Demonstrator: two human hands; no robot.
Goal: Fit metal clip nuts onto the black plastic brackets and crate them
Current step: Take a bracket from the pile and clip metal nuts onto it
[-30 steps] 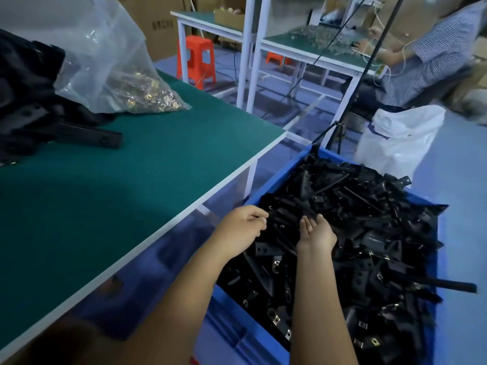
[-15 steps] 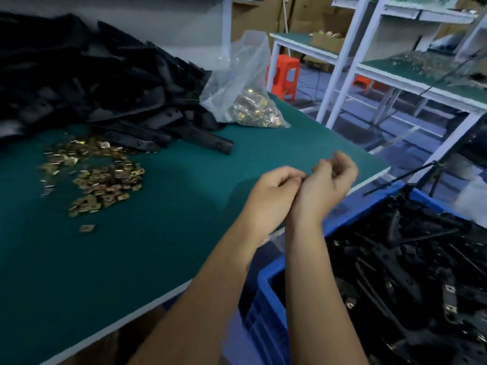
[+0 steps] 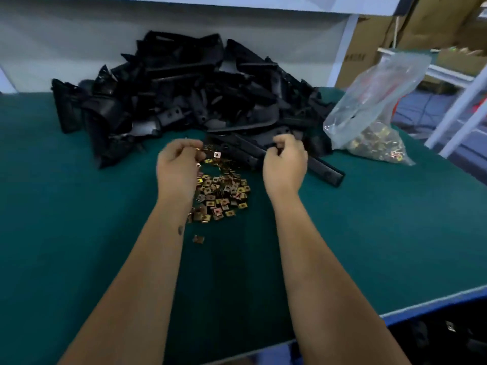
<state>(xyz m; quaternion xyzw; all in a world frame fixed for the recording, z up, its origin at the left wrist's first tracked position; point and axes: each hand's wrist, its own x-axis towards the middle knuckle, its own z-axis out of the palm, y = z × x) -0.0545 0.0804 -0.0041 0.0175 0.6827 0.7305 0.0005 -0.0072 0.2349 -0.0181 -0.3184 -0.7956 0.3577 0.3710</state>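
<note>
A heap of black plastic brackets [image 3: 184,96] lies at the back of the green table [image 3: 79,233]. In front of it is a loose pile of gold metal clip nuts [image 3: 224,191], with one stray nut [image 3: 198,239] nearer me. My left hand [image 3: 179,164] hovers over the pile's far end, its curled fingers pinching clip nuts at the tips. My right hand [image 3: 286,159] has its fingers curled on the edge of a long black bracket [image 3: 324,173] that lies flat on the table. A corner of the blue crate [image 3: 421,313] shows at the lower right.
A clear plastic bag [image 3: 374,109] holding more clip nuts stands at the table's right rear. White frame posts [image 3: 458,114] and cardboard boxes [image 3: 369,48] are beyond it. A white shelf [image 3: 237,3] runs overhead.
My view has swung left from the crate to the table. Both hands left the crate, came together above the table edge, then parted: the left to the nut pile, the right to a bracket.
</note>
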